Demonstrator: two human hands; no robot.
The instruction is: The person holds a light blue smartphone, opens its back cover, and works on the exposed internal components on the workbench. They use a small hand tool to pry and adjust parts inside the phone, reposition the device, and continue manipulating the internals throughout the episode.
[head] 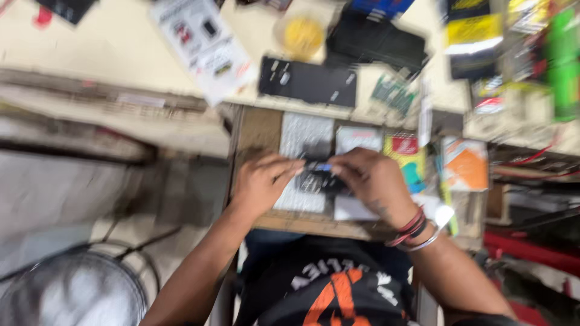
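The view is blurred. My left hand and my right hand meet over an open wooden drawer. Between their fingertips they pinch a small dark object with a blue end; what it is cannot be made out. Under it lie pale flat packets. My right wrist wears red and dark bands and a metal bangle.
Coloured packets fill the drawer's right side. On the cream counter behind lie a black flat slab, a white leaflet, a round yellow tub and black cases. A wire fan guard stands at lower left.
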